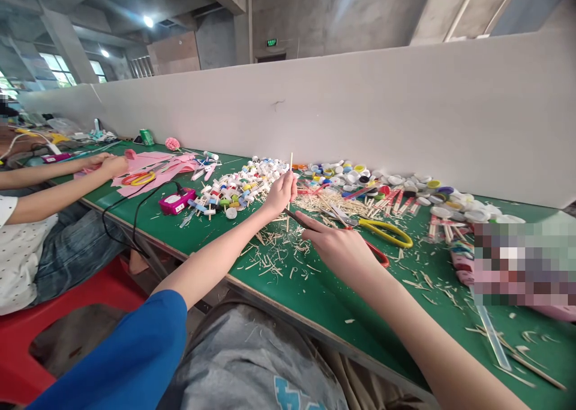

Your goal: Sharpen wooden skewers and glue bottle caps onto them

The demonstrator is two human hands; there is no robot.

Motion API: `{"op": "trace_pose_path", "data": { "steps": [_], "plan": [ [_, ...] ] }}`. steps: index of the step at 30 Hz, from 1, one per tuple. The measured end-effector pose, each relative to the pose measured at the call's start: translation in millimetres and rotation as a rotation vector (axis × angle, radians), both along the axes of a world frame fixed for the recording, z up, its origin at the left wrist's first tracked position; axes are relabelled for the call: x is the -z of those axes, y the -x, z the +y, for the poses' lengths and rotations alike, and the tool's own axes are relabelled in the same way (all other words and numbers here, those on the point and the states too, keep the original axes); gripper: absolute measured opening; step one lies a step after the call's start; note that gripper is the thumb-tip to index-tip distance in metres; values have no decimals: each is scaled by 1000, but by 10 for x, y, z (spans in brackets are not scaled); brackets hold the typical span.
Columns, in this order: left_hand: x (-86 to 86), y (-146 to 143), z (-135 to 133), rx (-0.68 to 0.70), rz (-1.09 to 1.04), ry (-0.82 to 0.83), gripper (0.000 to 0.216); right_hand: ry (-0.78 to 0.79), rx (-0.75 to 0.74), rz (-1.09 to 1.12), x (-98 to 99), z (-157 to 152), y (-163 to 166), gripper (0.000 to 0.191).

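Note:
My left hand (281, 194) is closed in a pinch round a thin wooden stick (291, 161) that stands upright above the green table (216, 233). My right hand (337, 245) is closed round red-handled scissors (380, 254), whose dark blades (297, 219) point left toward the stick's lower end. Wood shavings (279, 254) lie scattered below both hands. A pile of small white and coloured stick-and-cap pieces (238, 188) sits just left of my left hand.
Loose bottle caps (396, 182) and chopstick packets lie along a white partition (360, 110). Yellow-handled scissors (387, 230) lie beside my right hand. A pink device (176, 201) with a black cable sits to the left. Another person's arms (58, 179) rest by pink sheets (153, 167).

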State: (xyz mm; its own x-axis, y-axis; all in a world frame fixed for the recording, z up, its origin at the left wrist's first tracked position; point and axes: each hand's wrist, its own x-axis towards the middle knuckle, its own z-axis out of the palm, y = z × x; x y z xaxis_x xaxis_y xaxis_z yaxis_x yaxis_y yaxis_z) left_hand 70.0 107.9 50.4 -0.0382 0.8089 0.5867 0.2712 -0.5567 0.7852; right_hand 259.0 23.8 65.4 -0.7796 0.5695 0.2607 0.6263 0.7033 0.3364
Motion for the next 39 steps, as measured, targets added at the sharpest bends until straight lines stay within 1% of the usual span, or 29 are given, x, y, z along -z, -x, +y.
{"op": "trace_pose_path", "data": {
  "steps": [3, 6, 10, 15, 18, 32, 39],
  "plan": [
    [-1, 15, -6, -6, -6, 7, 47, 66, -27, 18, 37, 19, 38, 35],
    [-4, 13, -12, 22, -1, 3, 47, 127, -72, 38, 112, 40, 54, 34],
    [-1, 11, 1, 42, -9, -8, 46, 112, -81, 44, 155, 36, 32, 31],
    [6, 28, 22, 33, -6, -16, 48, -23, -41, 45, 87, -4, -18, 35],
    [10, 26, 27, 34, -9, -19, 49, -53, -18, 32, 42, -10, -20, 37],
    [36, 23, 43, 59, -72, 12, 51, 82, 12, 16, 4, 8, 3, 35],
    [40, 3, 64, 55, -89, 19, 51, 81, 6, 4, -24, -26, 12, 31]
  ]
}}
